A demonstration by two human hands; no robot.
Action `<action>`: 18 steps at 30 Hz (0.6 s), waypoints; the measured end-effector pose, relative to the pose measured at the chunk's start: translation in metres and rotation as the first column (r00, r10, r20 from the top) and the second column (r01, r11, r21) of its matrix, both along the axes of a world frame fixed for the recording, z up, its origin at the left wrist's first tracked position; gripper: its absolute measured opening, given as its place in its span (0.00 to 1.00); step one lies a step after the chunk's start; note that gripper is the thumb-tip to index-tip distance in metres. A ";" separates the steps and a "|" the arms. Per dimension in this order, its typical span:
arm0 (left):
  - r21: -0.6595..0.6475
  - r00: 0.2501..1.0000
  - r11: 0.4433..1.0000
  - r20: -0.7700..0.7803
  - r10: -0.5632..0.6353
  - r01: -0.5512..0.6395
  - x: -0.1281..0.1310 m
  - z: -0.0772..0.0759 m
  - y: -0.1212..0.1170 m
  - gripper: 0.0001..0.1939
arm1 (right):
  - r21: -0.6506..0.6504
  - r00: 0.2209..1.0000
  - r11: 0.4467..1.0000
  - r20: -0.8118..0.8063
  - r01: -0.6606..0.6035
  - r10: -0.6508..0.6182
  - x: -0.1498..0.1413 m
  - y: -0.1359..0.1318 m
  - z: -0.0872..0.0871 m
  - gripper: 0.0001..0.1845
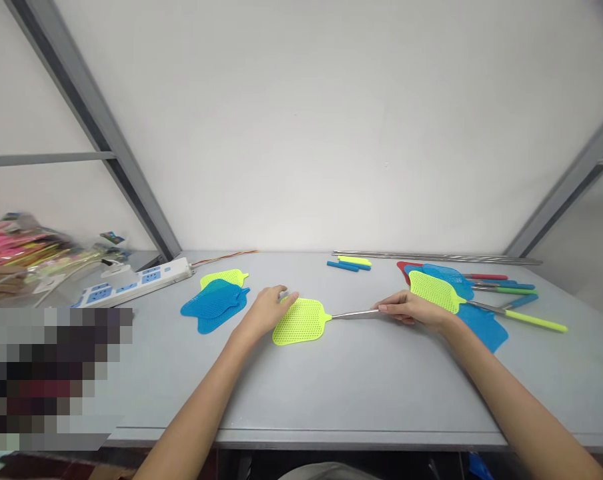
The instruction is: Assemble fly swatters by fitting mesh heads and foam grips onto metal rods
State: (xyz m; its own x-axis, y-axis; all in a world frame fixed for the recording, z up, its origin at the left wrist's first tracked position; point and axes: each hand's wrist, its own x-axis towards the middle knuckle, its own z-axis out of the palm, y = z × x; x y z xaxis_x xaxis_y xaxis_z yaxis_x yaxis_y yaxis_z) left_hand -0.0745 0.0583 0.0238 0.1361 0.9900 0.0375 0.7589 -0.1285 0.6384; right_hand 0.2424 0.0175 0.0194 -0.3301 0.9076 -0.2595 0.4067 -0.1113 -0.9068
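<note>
A yellow-green fly swatter head (pixel 301 323) lies before me, joined at its neck to a thin metal rod (pixel 354 313). My right hand (pixel 406 309) is closed on the far end of that rod, pinching it between thumb and fingers. At the head's upper left edge rests my left hand (pixel 270 310), open, with its thumb apart from the fingers and over the mesh. Left of it lie loose blue swatter heads (pixel 214 307) and a yellow-green head (pixel 221 279). Beyond my right hand is a pile of swatters with handles, including a yellow-green swatter (pixel 436 291).
Short blue and yellow handle tubes (pixel 349 265) lie at the back, near long metal rods (pixel 431 257) along the wall. A white power strip (pixel 144 280) sits at the left. Farther left, a person's hand (pixel 1 283) is near bagged colourful items (pixel 26 243).
</note>
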 end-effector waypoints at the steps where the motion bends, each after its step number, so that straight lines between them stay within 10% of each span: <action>1: -0.017 0.999 1.000 0.045 0.002 -0.001 0.001 0.001 0.000 0.26 | 0.001 1.000 1.000 -0.004 0.002 -0.002 0.000 0.000 0.000 0.23; 18: -0.446 0.560 0.895 0.746 0.360 0.019 -0.005 0.005 0.019 0.14 | 0.065 0.981 0.992 -0.169 0.112 -0.100 0.000 0.002 -0.006 0.23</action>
State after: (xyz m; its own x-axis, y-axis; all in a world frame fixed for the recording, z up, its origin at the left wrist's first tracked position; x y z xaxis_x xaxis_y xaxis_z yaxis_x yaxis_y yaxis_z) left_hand -0.0798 0.0773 0.0292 0.0641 0.9446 -0.3219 -0.1058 0.3272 0.9390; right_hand 0.2421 0.0190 0.0136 -0.2638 0.9544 -0.1400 0.2399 -0.0756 -0.9678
